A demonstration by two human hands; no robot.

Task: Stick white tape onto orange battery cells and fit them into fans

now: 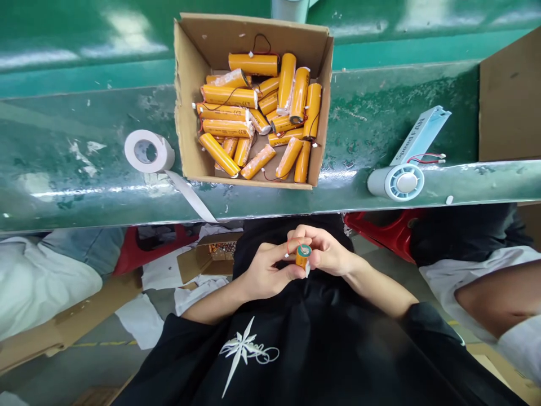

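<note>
An orange battery cell with a green ring on its upward end is held over my lap, in front of the bench edge. My left hand grips it from the left, thumb and fingers closed on it. From the right my right hand pinches the same cell near its top. A thin red wire with a small white connector hangs at its left side. Something white shows at the cell's lower right. Beyond the hands, a cardboard box on the bench holds several orange batteries with wires.
On the green bench lie a roll of white tape with a loose tail, left, and a light blue fan part, right. People sit on both sides, near red stools. A carton stands far right.
</note>
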